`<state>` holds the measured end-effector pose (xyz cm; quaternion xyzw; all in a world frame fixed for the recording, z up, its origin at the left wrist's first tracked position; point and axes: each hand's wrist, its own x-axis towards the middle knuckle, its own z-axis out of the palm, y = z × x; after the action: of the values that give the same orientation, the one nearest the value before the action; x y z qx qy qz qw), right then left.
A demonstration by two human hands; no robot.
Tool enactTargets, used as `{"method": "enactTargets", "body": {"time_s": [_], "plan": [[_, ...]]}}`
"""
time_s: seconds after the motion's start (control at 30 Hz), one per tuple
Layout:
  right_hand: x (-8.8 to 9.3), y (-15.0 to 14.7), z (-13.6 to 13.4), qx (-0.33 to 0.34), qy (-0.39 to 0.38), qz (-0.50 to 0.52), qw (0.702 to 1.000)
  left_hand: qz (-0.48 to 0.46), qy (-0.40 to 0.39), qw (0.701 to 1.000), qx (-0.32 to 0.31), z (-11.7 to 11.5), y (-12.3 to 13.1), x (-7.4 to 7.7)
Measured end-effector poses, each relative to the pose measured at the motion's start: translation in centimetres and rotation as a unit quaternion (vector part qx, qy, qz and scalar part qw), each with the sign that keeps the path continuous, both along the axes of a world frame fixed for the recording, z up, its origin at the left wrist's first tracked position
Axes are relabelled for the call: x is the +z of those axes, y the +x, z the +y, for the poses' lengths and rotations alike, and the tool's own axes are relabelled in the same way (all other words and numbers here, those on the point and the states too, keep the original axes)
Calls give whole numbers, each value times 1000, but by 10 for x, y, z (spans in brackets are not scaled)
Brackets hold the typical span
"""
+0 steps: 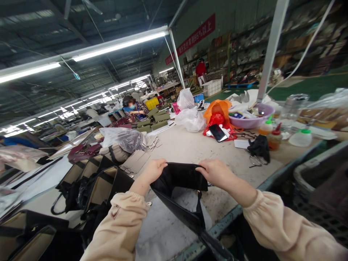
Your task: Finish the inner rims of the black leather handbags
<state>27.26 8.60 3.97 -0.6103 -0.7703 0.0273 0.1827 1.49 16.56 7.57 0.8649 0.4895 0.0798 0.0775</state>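
Black leather handbag (pixel 179 180) pinched at its rim by left hand (pixel 153 170) and right hand (pixel 214 172) (both closed), mouth spread over pale tabletop (pixel 190 146).

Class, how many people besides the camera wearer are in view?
2. A seated person at the far end of the long table; a person in red standing near the shelves beyond. Others may be hidden farther back.

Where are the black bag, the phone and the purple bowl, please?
black bag (pixel 179 176): head view, middle of its upper panel.
phone (pixel 217 132): head view, middle of its dark screen.
purple bowl (pixel 244 124): head view, its front wall.
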Motion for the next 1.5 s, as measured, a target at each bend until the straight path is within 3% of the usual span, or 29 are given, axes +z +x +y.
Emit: {"method": "enactTargets", "body": {"time_s": [0.17, 0.27, 0.5, 0.77, 0.9, 1.07, 1.2, 1.37, 1.5], "plan": [[1, 1, 2, 29, -8, 11, 999, 13, 0, 1000, 16, -1, 3, 2], [3, -1, -5, 14, -5, -1, 1000, 38, 5, 998, 50, -8, 3, 6], [10, -16, -37, -39, -6, -29, 999, 193, 25, 970, 146, -31, -2, 18], [14, -46, -75, 6, -72, 19, 997, 153, 18, 975, 159, -21, 19, 17], [22, -41, -79, 27, -77, 12, 997, 103, -4, 982, 161, -34, 13, 26], [43, -27, -56, 39, -29, 13, 999, 17, -53, 964, 260, -79, -18, 22], [56, -33, -15, 155, 79, 53, 983, -1, -71, 967, 244, -104, -27, 9], [53, -66, 52, 307, 81, 26, 948, -4, -33, 975, 222, -96, -16, 7], [44, -93, 87, 340, 25, 4, 940, 70, 7, 966, 251, -81, -9, 8]]}}
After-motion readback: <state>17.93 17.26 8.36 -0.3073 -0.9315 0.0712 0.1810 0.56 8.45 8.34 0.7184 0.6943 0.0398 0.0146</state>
